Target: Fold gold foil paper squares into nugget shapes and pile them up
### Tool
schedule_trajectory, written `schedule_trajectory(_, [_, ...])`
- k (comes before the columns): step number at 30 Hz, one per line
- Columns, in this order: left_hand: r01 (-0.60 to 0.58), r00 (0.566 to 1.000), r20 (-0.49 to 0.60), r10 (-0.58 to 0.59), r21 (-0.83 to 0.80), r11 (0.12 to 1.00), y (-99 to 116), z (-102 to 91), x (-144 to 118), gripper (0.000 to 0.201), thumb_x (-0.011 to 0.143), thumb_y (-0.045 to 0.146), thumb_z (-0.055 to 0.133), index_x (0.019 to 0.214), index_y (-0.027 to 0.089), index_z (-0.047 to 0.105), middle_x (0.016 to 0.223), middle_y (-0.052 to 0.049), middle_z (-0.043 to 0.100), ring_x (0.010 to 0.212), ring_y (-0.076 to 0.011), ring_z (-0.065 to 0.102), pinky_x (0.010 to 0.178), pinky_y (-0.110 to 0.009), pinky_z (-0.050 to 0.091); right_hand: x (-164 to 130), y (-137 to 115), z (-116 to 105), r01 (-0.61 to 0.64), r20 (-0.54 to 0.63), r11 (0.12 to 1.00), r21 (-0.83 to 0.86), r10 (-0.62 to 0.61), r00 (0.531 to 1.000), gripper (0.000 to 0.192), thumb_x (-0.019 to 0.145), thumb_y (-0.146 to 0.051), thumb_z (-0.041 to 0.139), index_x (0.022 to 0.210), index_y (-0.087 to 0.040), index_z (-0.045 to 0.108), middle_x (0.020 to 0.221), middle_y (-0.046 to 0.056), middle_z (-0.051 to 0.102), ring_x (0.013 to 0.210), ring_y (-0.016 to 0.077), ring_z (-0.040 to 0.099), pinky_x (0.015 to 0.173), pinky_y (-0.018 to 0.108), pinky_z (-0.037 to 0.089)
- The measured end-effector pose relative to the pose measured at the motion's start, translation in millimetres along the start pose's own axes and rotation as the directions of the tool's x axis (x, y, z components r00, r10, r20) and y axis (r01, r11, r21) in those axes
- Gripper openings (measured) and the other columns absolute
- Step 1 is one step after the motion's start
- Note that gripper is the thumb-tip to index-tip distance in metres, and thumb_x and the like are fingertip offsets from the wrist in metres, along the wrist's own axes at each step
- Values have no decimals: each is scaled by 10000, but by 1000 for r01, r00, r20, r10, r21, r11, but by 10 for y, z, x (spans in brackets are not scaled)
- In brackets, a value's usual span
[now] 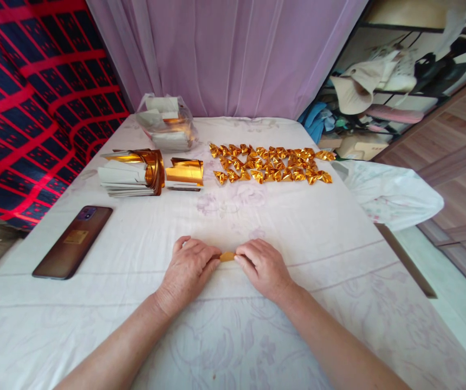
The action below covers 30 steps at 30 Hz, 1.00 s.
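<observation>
A small folded piece of gold foil paper (227, 257) is stretched between my two hands, low over the middle of the table. My left hand (192, 264) pinches its left end between thumb and fingers. On the opposite end, my right hand (264, 266) has the same kind of pinch. Both ends of the paper are hidden by fingertips. Farther back lie several folded gold foil pieces (273, 163), set out in rows. To their left are a small stack of gold foil sheets (185, 172) and a thicker, curled stack of sheets (129, 176).
A brown phone (74, 241) lies face down at the left. Behind the stacks sits a clear plastic bag (167, 123) of more sheets. A white plastic bag (395, 192) hangs by the table's right edge. A purple curtain (233, 59) borders the far side; shelves (391, 97) stand right.
</observation>
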State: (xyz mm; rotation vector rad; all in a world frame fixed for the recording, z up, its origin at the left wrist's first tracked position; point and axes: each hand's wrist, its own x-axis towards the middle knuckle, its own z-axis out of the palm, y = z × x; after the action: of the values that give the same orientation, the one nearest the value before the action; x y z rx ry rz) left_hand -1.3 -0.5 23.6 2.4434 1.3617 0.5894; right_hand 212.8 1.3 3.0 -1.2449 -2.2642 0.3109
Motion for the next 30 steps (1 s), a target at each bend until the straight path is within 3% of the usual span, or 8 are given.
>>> schedule_trajectory(9, [108, 994, 13, -110, 90, 990, 67, 25, 2, 184, 949, 251, 466, 887, 206, 634, 802, -11, 681, 847, -211, 609, 999, -511, 295, 24, -37, 13, -61, -31, 998, 14, 61, 998, 202, 955, -229, 485, 813, -207, 626, 750, 17, 644, 733, 164, 575, 699, 297, 410])
schedule_trajectory(18, [74, 996, -60, -64, 180, 981, 85, 69, 16, 179, 954, 241, 457, 886, 203, 618, 787, -23, 691, 804, -208, 608, 971, -486, 335, 23, -39, 65, -90, -57, 995, -49, 88, 995, 142, 922, -228, 553, 841, -228, 669, 772, 17, 648, 763, 171, 602, 702, 290, 424])
schedule_trajectory(23, [49, 994, -104, -26, 222, 974, 84, 96, 12, 154, 957, 230, 455, 918, 209, 603, 808, -30, 704, 800, -214, 620, 961, -482, 345, 15, -44, 91, -104, -97, 993, -52, 99, 990, 129, 942, -251, 516, 955, -212, 639, 785, 25, 659, 763, 184, 602, 709, 305, 423])
schedule_trajectory(30, [47, 994, -108, -21, 240, 970, 79, 117, 13, 129, 947, 217, 486, 930, 198, 613, 801, -32, 692, 792, -219, 622, 945, -478, 354, 24, -61, 81, -108, -62, 991, -77, 103, 993, 147, 946, -232, 509, 844, -223, 615, 763, 15, 632, 753, 179, 574, 703, 298, 394])
